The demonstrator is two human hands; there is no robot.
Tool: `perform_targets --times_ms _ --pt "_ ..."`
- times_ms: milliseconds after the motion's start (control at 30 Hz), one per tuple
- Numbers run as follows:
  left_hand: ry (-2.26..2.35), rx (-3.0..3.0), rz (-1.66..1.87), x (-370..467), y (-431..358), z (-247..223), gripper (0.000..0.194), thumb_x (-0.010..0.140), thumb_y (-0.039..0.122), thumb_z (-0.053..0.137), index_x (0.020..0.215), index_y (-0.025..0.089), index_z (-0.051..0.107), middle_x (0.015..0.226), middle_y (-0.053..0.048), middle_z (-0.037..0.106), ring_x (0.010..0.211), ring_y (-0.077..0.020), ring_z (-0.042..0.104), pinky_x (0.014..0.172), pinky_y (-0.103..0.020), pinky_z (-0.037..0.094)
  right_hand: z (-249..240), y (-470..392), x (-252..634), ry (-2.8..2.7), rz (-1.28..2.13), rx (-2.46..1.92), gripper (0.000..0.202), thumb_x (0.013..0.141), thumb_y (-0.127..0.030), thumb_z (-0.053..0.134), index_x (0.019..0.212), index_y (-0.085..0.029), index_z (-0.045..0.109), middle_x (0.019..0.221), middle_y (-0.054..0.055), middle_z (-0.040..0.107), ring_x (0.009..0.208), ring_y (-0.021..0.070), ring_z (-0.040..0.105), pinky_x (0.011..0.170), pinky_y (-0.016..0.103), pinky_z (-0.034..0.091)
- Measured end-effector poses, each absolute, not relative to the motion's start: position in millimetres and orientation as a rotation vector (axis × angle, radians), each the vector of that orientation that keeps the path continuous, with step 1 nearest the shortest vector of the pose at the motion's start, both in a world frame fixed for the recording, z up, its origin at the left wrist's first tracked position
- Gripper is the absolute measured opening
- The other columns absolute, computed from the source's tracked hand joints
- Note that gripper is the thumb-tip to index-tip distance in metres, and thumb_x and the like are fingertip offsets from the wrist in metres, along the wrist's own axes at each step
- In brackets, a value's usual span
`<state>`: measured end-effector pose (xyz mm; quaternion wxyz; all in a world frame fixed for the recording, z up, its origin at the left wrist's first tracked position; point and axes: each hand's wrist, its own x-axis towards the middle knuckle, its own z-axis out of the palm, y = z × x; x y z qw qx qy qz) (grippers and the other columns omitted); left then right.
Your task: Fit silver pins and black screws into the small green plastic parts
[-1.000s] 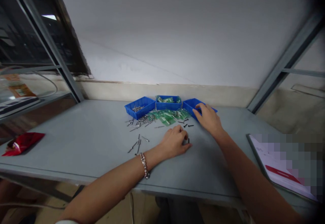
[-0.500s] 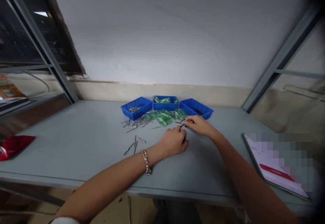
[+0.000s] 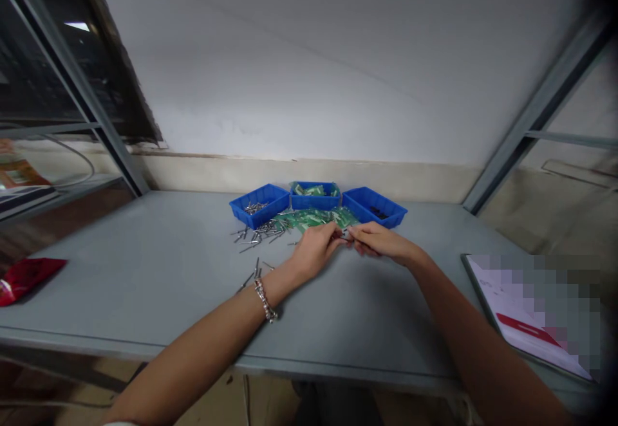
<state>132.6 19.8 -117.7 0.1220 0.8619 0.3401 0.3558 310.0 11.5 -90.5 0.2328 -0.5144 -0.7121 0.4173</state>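
Observation:
Over the middle of the table my left hand (image 3: 316, 247) and my right hand (image 3: 379, 240) meet, fingertips almost touching. The right fingers pinch a small black screw (image 3: 344, 236), partly covered by the hands. My left hand is also closed in a pinch; what lies in it is hidden. Just behind them, small green plastic bags (image 3: 302, 218) lie in a pile. Loose silver pop rivets (image 3: 263, 233) are heaped to their left, and a few more rivets (image 3: 257, 271) lie nearer me, partly behind my left wrist.
Three blue bins stand along the wall: the left bin (image 3: 241, 210) with rivets, the middle bin (image 3: 315, 203) with green bags, the right bin (image 3: 398, 210) with dark pieces. A red packet (image 3: 29, 278) lies far left. A tablet (image 3: 526, 323) lies at right.
My left hand has moved forward and turned, its fingertips now up against my right hand. The right fingers have closed in a pinch, staying near the same spot.

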Motion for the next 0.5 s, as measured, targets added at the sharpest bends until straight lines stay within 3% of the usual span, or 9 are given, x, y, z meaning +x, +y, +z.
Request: perform_targets --times_ms 367,500 --pt "0.977 2.506 1.2 132.7 20.7 -123.4 0.011 0.081 0.027 0.055 0.081 0.016 0.053 0.073 -0.001 0.06 0.067 -0.0123 0.055 0.063 -0.023 0.041 -90.1 10.2 312.3 -1.918 1.352 -1.289 0.035 0.08 -0.048 0.045 0.067 -0.016 0.053 0.053 -0.003 0.043 0.041 0.0061 0.032 0.039 0.021 0.021" --pt "1.007 2.508 1.206 131.9 21.2 -122.5 0.016 0.08 0.027 0.057 0.09 0.016 0.052 0.081 -0.002 0.061 0.072 -0.0142 0.056 0.065 -0.025 0.043 -88.7 15.4 314.5 -1.976 0.988 -1.347 0.025 0.079 -0.038 0.047 0.069 -0.017 0.054 0.058 -0.002 0.047 0.05 0.0087 0.04 0.047 0.022 0.03"
